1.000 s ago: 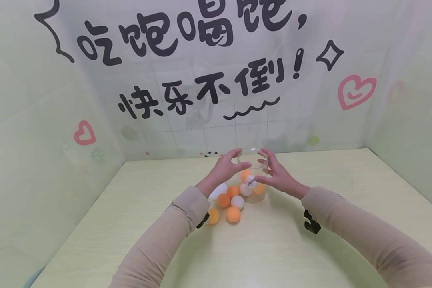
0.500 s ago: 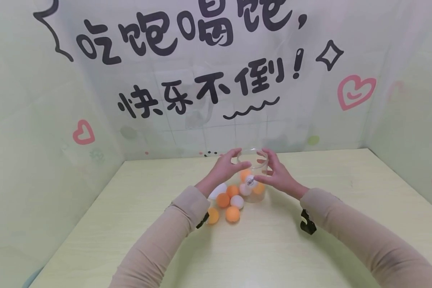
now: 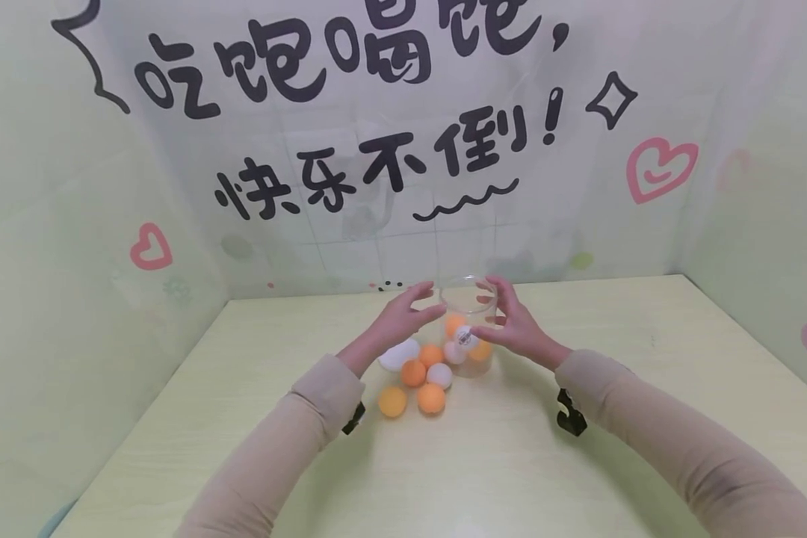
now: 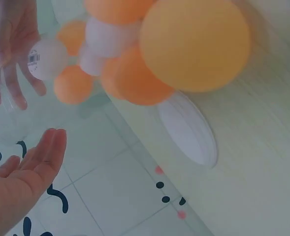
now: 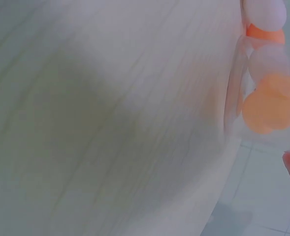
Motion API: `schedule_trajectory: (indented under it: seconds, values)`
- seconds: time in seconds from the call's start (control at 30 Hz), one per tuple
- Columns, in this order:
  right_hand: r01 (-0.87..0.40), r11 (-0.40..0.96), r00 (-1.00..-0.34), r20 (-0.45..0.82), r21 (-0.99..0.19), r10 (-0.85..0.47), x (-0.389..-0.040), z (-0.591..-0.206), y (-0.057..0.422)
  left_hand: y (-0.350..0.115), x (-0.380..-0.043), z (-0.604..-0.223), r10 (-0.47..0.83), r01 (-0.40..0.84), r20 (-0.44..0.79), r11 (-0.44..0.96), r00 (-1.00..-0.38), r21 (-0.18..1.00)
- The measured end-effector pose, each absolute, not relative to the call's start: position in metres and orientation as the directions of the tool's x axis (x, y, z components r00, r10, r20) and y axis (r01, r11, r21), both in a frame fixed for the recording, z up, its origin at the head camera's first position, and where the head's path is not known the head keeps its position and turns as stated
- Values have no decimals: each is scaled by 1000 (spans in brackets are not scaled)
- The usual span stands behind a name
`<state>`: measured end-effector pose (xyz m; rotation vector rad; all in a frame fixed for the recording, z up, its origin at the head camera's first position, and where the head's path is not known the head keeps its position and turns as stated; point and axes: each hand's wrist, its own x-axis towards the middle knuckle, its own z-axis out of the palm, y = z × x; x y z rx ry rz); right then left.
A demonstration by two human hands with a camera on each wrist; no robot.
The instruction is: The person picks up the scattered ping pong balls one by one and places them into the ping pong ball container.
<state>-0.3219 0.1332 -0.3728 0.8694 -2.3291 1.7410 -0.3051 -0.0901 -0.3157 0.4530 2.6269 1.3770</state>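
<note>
A clear cylindrical jar [image 3: 469,368] stands upright on the table, with orange and white ping-pong balls [image 3: 467,338] inside. My right hand [image 3: 523,329] holds the jar's right side, thumb in front and fingers behind; in the left wrist view its fingers [image 4: 16,91] show through the clear wall. Just left of the rim, my left hand [image 3: 398,320] is apart from the jar, its fingers extended and holding nothing. More loose balls [image 3: 431,399], orange and white, lie to the jar's left and front. Most of the right hand falls outside the right wrist view.
A white round disc [image 3: 400,354], perhaps a lid, lies flat behind the loose balls, below the left hand. The pale wooden table [image 3: 498,463] meets a printed backdrop [image 3: 350,261] behind the jar, with side walls left and right.
My left hand has let go of the jar's rim and moved left, uncovering more of the white disc. The right hand stays on the jar; the balls have not visibly moved.
</note>
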Motion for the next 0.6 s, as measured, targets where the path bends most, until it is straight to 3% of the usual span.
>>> schedule_trajectory:
  seconds: [0.3, 0.6]
  values:
    - [-498, 196, -833, 404, -845, -377, -320, -370, 133, -125, -282, -335, 335, 235, -40, 735, -941, 637]
    - [-486, 192, -838, 393, -852, -379, -301, -352, 128, -135, -250, -356, 264, 147, -175, 857, -949, 494]
